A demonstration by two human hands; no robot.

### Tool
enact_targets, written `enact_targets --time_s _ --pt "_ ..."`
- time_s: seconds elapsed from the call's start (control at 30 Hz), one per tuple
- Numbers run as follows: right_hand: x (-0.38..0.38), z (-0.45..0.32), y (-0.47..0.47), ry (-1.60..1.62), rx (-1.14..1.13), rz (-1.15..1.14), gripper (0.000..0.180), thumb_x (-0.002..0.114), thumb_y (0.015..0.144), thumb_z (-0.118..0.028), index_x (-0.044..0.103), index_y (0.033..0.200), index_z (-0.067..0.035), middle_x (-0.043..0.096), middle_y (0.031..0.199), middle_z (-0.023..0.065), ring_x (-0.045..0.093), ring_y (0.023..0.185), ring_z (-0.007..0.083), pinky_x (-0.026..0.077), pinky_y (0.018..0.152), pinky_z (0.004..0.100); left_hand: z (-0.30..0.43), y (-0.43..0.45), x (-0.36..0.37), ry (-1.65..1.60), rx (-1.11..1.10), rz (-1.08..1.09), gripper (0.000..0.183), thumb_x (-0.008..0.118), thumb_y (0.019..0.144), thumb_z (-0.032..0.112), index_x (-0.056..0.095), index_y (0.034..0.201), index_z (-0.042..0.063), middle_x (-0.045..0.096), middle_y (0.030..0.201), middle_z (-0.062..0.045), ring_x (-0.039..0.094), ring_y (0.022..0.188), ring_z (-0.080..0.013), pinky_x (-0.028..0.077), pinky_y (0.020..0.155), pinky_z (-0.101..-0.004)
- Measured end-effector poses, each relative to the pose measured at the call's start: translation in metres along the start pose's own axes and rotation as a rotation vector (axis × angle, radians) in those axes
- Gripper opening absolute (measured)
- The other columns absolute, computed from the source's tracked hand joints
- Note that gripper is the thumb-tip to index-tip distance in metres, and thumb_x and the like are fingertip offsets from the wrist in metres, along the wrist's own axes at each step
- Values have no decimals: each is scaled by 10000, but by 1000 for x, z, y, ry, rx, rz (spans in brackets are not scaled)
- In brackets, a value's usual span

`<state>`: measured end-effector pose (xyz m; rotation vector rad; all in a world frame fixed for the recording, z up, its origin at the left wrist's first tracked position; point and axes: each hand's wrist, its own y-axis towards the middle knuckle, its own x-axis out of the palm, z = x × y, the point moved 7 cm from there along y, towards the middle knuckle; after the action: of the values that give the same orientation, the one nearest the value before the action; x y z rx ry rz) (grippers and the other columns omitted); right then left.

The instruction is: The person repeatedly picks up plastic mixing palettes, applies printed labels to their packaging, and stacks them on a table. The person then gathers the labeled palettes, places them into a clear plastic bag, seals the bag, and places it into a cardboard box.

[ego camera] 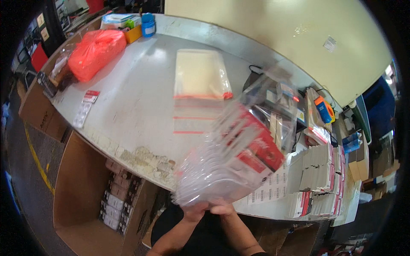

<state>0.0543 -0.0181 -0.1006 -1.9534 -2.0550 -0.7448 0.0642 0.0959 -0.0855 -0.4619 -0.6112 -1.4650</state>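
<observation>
Both hands grip the near end of a blurred stack of clear plastic blister packs point(205, 179) backed with red-and-white cards point(259, 147). My left hand point(195, 211) and my right hand point(222, 208) are side by side at the table's front edge. The stack is tilted up and away to the right, and a clear plastic bag point(290, 128) appears around its far end. Beyond it lies a pile of clear bags point(198, 73) with red-orange strips, several fanned towards me. One carded blister pack point(86, 107) rests on the table's left side.
Stacks of folded cards point(320, 172) and a barcode label sheet point(277, 188) are at right. Behind them sit a dark device point(285, 99) and a tape dispenser point(325, 110). A red plastic bag point(97, 54) and blue bottle point(148, 25) stand back left. A cardboard box point(83, 195) adjoins the front edge.
</observation>
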Motion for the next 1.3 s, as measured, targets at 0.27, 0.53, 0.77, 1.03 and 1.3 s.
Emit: enact_targets --time_s 0.27,0.53,0.77,1.03,1.3 --pt "17 -11 9 -99 173 286 638 759 702 -239 537 1236 31 608 1137 149 564 1081 273 425 985 401 -9 9 -14 383 39 -40 557 709 778 317 527 1211 18 598 1167 -109 574 1060 -267 443 961 -412" --pt "42 -30 30 -260 324 383 344 624 878 -279 620 1062 12 648 926 90 612 818 158 500 765 308 -17 7 -44 383 103 76 580 693 794 304 492 1234 -15 591 1140 -140 588 1010 -288 470 880 -421" --pt "32 22 -3 -351 270 380 636 571 936 -361 343 1352 63 489 1260 210 495 1154 271 394 998 373 -33 0 -44 11 -258 375 546 662 868 278 439 1273 -14 543 1145 -96 562 990 -205 469 870 -344" --pt "8 -8 -18 -229 461 591 924 623 917 -315 -43 1504 -58 285 1491 222 417 1282 294 397 1007 399 -14 6 -10 -254 -646 281 484 638 899 304 492 1282 46 576 1206 -64 571 1079 -212 467 915 -369" --pt "24 -37 21 156 212 522 644 755 803 -174 377 1304 -26 512 1222 121 526 1102 205 451 932 351 5 -8 9 -63 -354 92 645 703 736 30 419 1315 26 524 1217 -94 515 1140 -217 425 971 -357"
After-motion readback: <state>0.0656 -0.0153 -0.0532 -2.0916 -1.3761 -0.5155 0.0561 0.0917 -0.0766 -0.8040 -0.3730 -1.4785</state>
